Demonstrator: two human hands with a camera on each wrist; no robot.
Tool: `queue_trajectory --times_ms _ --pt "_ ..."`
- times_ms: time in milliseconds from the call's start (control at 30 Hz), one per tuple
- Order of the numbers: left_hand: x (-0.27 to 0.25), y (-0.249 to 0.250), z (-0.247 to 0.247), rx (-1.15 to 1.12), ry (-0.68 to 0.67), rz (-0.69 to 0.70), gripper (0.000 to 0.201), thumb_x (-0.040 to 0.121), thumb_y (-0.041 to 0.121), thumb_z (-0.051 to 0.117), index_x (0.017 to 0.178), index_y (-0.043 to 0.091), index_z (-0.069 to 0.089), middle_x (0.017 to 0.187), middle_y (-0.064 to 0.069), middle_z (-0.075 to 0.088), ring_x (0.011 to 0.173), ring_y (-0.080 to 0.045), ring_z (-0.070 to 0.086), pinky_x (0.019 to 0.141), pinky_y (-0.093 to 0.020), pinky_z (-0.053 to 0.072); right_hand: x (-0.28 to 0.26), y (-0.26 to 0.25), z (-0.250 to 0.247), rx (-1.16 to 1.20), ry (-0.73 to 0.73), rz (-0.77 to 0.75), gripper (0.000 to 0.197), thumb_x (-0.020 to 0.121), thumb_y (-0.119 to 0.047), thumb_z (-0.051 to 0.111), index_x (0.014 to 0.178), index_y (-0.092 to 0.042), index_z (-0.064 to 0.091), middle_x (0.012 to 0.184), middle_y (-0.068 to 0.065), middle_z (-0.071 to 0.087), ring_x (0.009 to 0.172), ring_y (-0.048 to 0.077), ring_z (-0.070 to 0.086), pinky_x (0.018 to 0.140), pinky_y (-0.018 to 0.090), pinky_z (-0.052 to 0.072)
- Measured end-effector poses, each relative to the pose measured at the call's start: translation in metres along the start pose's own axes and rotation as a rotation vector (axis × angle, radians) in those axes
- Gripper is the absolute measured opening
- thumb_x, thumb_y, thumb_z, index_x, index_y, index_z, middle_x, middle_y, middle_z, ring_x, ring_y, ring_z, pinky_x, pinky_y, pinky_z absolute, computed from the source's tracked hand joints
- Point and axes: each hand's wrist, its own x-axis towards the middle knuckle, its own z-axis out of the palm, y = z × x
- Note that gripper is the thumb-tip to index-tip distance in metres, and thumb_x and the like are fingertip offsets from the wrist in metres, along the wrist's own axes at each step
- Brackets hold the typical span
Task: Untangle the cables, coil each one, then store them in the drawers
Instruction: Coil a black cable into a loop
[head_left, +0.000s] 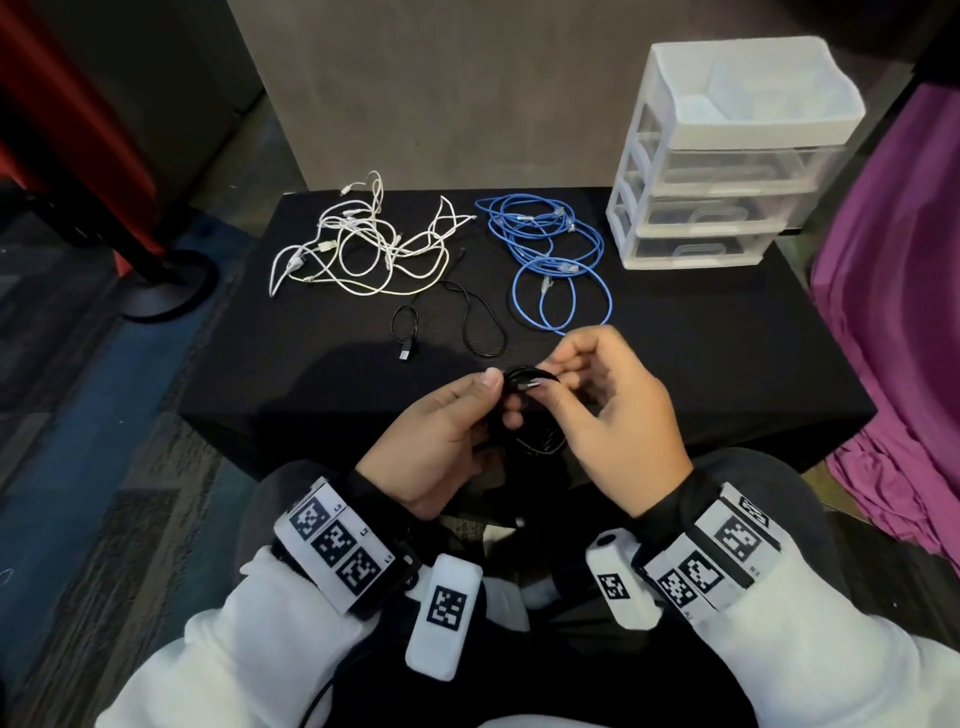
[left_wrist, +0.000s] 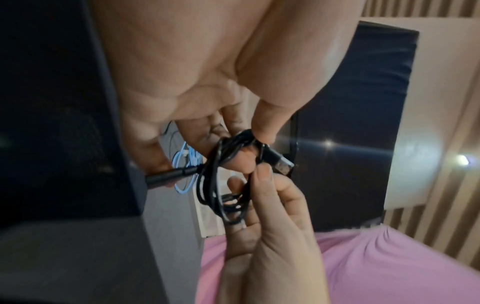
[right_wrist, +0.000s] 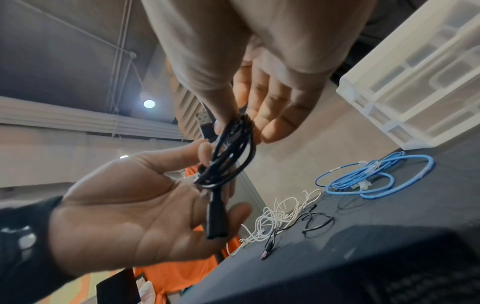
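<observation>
Progress: early, judged from the layout; one black cable coil (head_left: 524, 387) in work, nothing visibly stored yet.
Coil in hand: bundled into several loops, held above the near edge of the bench (head_left: 727, 364), between both hands; USB plug (left_wrist: 281, 163) stuck out at the top of the bundle, second connector end hung below it.
Left to do: second black cable (head_left: 470, 325) loose just beyond the hands; white cables (head_left: 363, 249) tangled, beyond and to the left; blue cables (head_left: 556, 254) loosely heaped, beyond the right hand.
Drawers: drawer unit (head_left: 727, 156) well beyond and to the right, all three drawers pushed in; contents not clear through the plastic.
Left hand (head_left: 441, 441): palm turned inward, thumb and forefinger pinched on the top of the coil, remaining fingers half curled under the loops.
Right hand (head_left: 618, 410): pinched the same bundle near the plug with thumb and forefinger; other fingers fanned out, relaxed.
Next step (judgement): secure the loose end, then carry to a drawer.
</observation>
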Motion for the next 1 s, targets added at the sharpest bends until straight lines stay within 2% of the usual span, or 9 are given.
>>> queue_trajectory --times_ms 100,200,333,400,467,500,667,833,1000 --pt "0.002 0.002 -0.001 0.129 0.055 0.109 0.02 0.098 0.029 0.059 0.1 0.009 0.065 0.082 -0.002 0.06 0.07 -0.01 0.056 0.075 -0.034 0.044 -0.003 0.005 -0.004 -0.04 -0.181 0.008 0.026 0.094 -0.007 0.069 0.11 -0.027 0.065 0.098 -0.003 0.069 0.088 0.022 0.069 0.087 0.038 0.057" --pt "0.004 0.003 -0.003 0.279 0.107 0.184 0.016 0.1 0.024 0.06 0.092 0.014 0.069 0.079 -0.001 0.064 0.067 -0.009 0.058 0.068 -0.024 0.048 -0.002 0.007 -0.004 0.013 -0.333 0.078 0.04 0.089 -0.019 0.076 0.125 -0.031 0.062 0.104 0.008 0.065 0.094 0.032 0.067 0.09 0.04 0.056" --pt "0.004 0.004 0.001 0.349 0.069 0.202 0.014 0.1 0.018 0.06 0.105 0.007 0.069 0.08 -0.004 0.069 0.067 -0.009 0.062 0.059 -0.013 0.048 0.004 0.002 -0.005 0.111 -0.216 0.16 0.014 0.095 -0.009 0.073 0.109 -0.01 0.07 0.084 0.02 0.069 0.071 0.024 0.067 0.08 0.037 0.057" --pt "0.006 0.004 0.0 0.346 0.032 0.19 0.011 0.098 0.013 0.065 0.108 0.011 0.068 0.092 -0.011 0.07 0.083 -0.02 0.064 0.074 -0.029 0.057 0.01 0.004 -0.008 0.146 -0.15 0.194 0.008 0.098 -0.007 0.068 0.106 -0.005 0.07 0.084 0.023 0.071 0.069 0.019 0.069 0.077 0.033 0.057" --pt "0.009 0.004 -0.002 0.382 0.012 0.175 0.007 0.095 0.017 0.07 0.101 0.016 0.071 0.093 -0.012 0.071 0.091 -0.029 0.063 0.091 -0.055 0.053 0.014 0.007 -0.01 0.171 -0.133 0.228 0.008 0.099 -0.009 0.066 0.105 -0.005 0.07 0.09 0.023 0.072 0.07 0.02 0.071 0.078 0.034 0.058" --pt "0.011 0.004 -0.003 0.406 0.009 0.183 0.005 0.095 0.017 0.069 0.099 0.016 0.072 0.09 -0.011 0.072 0.09 -0.028 0.063 0.095 -0.058 0.051 0.015 0.007 -0.011 0.185 -0.141 0.243 0.009 0.1 -0.009 0.065 0.106 -0.004 0.07 0.09 0.021 0.073 0.07 0.021 0.071 0.078 0.034 0.058" --pt "0.024 0.009 -0.004 0.654 0.033 0.357 0.012 0.1 0.011 0.062 0.106 0.014 0.072 0.089 -0.013 0.074 0.085 -0.021 0.07 0.091 -0.038 0.055 0.019 0.007 -0.015 0.295 -0.12 0.313 0.018 0.103 -0.011 0.06 0.11 0.0 0.073 0.09 0.023 0.074 0.072 0.024 0.072 0.063 0.028 0.059" --pt "0.037 0.008 -0.001 0.785 0.002 0.432 0.015 0.101 0.013 0.059 0.104 0.018 0.073 0.088 -0.007 0.075 0.088 -0.025 0.071 0.092 -0.042 0.055 0.02 0.015 -0.014 0.315 -0.021 0.364 0.017 0.105 -0.014 0.059 0.101 -0.005 0.073 0.076 0.01 0.073 0.065 0.024 0.073 0.055 0.026 0.056" --pt "0.044 0.009 0.002 0.701 -0.045 0.446 0.019 0.102 0.01 0.058 0.113 0.014 0.073 0.092 -0.011 0.074 0.086 -0.017 0.07 0.09 -0.028 0.055 0.02 0.017 -0.023 0.599 -0.051 0.482 0.025 0.106 -0.018 0.054 0.105 0.001 0.069 0.078 0.015 0.07 0.063 0.022 0.069 0.056 0.027 0.057"
